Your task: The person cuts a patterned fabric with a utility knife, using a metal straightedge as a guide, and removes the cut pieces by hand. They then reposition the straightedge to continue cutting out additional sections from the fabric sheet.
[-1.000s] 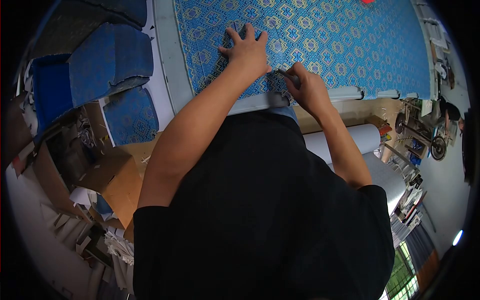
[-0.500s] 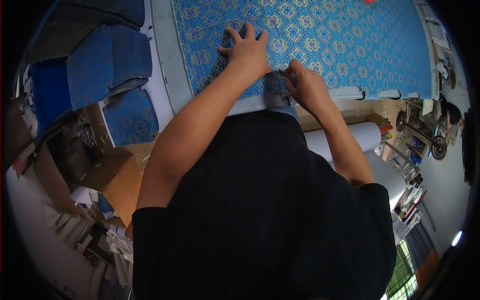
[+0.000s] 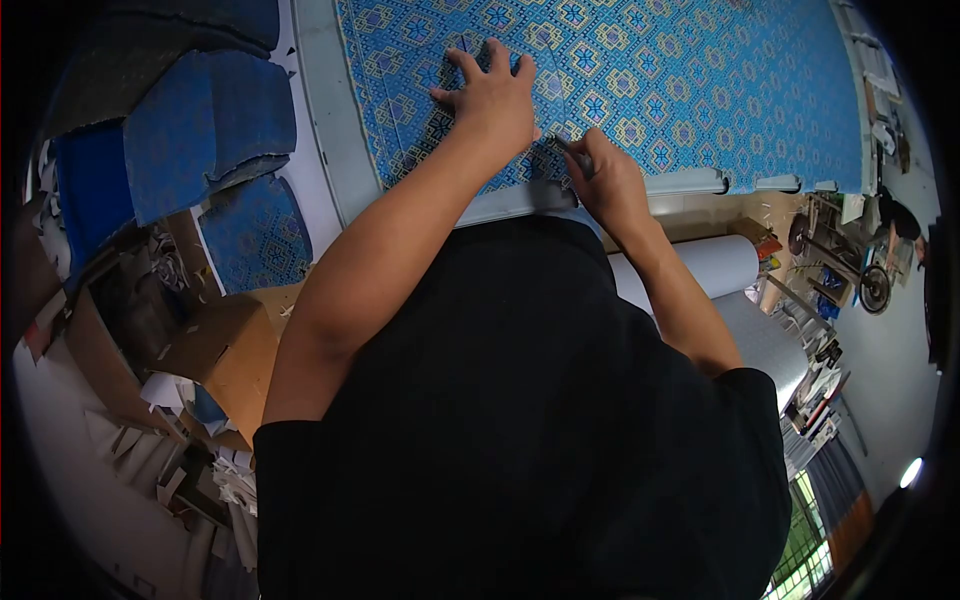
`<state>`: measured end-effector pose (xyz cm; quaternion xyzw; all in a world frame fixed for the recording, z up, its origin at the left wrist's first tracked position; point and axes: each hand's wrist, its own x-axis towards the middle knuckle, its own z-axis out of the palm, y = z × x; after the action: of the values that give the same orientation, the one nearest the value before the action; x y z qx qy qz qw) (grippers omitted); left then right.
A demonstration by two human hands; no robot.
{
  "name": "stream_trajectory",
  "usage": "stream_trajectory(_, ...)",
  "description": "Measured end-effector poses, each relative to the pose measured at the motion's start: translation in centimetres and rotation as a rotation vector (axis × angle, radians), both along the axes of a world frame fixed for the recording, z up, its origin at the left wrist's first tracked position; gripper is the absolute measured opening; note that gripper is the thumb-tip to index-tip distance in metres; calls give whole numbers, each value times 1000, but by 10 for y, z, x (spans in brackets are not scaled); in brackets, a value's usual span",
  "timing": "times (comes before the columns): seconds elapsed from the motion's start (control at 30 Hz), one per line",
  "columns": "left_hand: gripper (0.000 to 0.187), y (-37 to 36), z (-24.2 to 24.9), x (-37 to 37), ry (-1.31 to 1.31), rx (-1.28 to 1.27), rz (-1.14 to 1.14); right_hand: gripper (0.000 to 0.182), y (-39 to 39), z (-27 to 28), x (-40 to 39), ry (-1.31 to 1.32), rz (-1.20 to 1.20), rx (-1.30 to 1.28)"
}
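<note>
Blue patterned fabric [image 3: 680, 90] with yellow and purple motifs lies spread over the table [image 3: 345, 150]. My left hand [image 3: 492, 105] presses on it with fingers spread, near its front left part. Just to the right, my right hand [image 3: 612, 185] is closed around a slim dark tool [image 3: 572, 150]. The tool's tip points at the fabric beside my left thumb; whether it is a pen or a blade I cannot make out. Thin straight lines show on the fabric around my left hand.
Stacked blue fabric pieces [image 3: 210, 130] lie to the left, with a smaller patterned piece [image 3: 258, 235] below them. A cardboard box [image 3: 235, 355] stands at lower left. Large rolls [image 3: 690, 265] lie under the table's right side. Another person [image 3: 900, 225] is at the far right.
My right hand has shifted slightly down, and the tool's tip now sits a little nearer my left hand. My left hand stays spread on the fabric. The view has tilted slightly.
</note>
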<state>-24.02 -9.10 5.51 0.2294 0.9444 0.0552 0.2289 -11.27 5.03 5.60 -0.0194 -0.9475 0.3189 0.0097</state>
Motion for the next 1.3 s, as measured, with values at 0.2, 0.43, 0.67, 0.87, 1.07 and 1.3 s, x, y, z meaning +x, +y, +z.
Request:
stream_trajectory(0.2,95,1,1,1,0,-5,7,20,-3,-6,0,6,-32,8)
stream_trajectory(0.43,97,2,6,2,-19,-24,31,18,-1,-44,12,343,-7,-73)
stream_trajectory(0.67,96,1,-8,3,35,1,50,17,35,-11,-14,-4,171,-147)
stream_trajectory(0.87,99,3,-7,6,35,-50,117,18,61,0,-55,3,579,-64)
stream_trajectory(1.07,103,10,-5,9,-23,-91,226,19,67,12,-79,-43,770,30)
stream_trajectory(1.3,103,9,-4,18,-50,-59,319,18,63,10,-83,-20,849,67)
